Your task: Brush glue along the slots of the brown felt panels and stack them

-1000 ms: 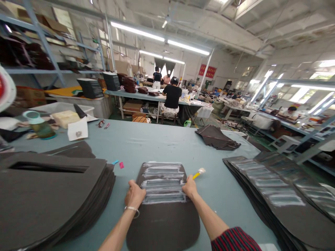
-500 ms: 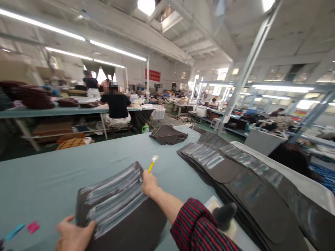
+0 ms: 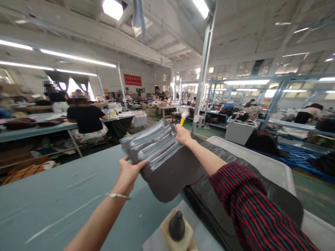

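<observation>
Between my two hands, lifted off the table, is a dark grey panel (image 3: 170, 177) with rounded corners and whitish wet-looking streaks round its slots. My left hand (image 3: 131, 172) grips its left edge, thumb on top. At the far right edge my right hand (image 3: 183, 135) holds both the panel and a yellow-handled brush (image 3: 183, 120) with pale bristles pointing up. To the right, partly behind the panel and my sleeve, lies a stack of similar dark panels (image 3: 282, 200).
The blue-green table (image 3: 78, 195) spreads out on the left. A pale container with a black conical top (image 3: 177, 226) stands near the front edge. A white tray (image 3: 285, 170) lies beyond the stack. A person in black (image 3: 85, 116) sits at another table.
Both hands have raised the panel and carried it right, toward the stack. The view has turned right, and the black-topped container now shows more fully.
</observation>
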Demonstrator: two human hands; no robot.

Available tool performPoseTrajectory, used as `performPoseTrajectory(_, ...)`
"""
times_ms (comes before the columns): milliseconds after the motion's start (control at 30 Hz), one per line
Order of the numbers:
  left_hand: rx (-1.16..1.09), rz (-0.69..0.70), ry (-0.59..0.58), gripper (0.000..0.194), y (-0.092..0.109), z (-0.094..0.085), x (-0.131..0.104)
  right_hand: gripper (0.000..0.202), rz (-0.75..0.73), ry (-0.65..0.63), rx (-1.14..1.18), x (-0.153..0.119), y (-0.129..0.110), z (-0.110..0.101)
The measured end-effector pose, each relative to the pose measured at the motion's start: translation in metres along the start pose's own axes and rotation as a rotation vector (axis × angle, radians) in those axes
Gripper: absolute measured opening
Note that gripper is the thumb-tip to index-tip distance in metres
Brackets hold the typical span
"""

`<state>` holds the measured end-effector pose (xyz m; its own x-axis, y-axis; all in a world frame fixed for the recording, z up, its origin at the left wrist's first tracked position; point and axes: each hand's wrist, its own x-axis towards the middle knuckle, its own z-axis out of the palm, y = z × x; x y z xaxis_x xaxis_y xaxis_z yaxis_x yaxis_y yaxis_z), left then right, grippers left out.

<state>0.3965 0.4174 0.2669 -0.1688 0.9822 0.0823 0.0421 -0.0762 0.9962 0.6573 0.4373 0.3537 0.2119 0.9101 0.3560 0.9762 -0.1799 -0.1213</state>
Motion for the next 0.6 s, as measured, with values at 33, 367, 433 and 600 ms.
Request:
performPoseTrajectory(33,0.055,-0.014,-0.072,0.077,0.005,0.033,-0.012,0.029,0.040,-0.010,-0.017,-0.002,0.037,-0.004)
performPoseTrajectory(367,0.487,-0.347,-0.263,0.064,-0.083,0.271,-0.153,0.026,0.296,-0.244,-0.093,-0.102,0.285,0.079)
performPoseTrajectory(433,0.511,-0.378,-0.269,0.061,-0.105,0.290,-0.167,0.025,0.310,-0.267,-0.092,-0.114,0.309,0.098)
performPoseTrajectory(600,0.546,-0.394,-0.261,0.065,-0.137,0.309,-0.169,0.022,0.307,-0.263,-0.064,-0.110,0.349,0.127)
